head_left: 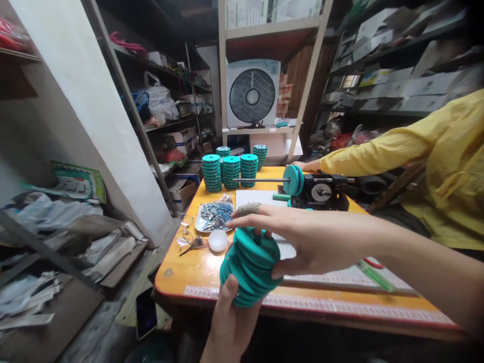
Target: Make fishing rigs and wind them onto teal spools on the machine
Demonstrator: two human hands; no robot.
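Tilted over the table's front edge is a stack of teal plastic spools [251,262]. My left hand [234,312] grips it from below, thumb on the near side. From the right my right hand [287,232] reaches over the top, fingers curled around the upper spool; one finger wears a grey wrap. A white tray [198,225] of screws or similar small metal pieces lies just beyond, beside a white round lid or dish [218,241]. Farther back stand several stacks of teal spools [232,172].
A black winding machine [327,194] with a dial holds a teal spool [293,180] on its long rod. A person in a yellow sleeve [363,146] reaches in from the right. Glasses [184,237] and a green-handled tool [378,276] lie on the orange table [174,275]. A box fan [252,93] stands behind.
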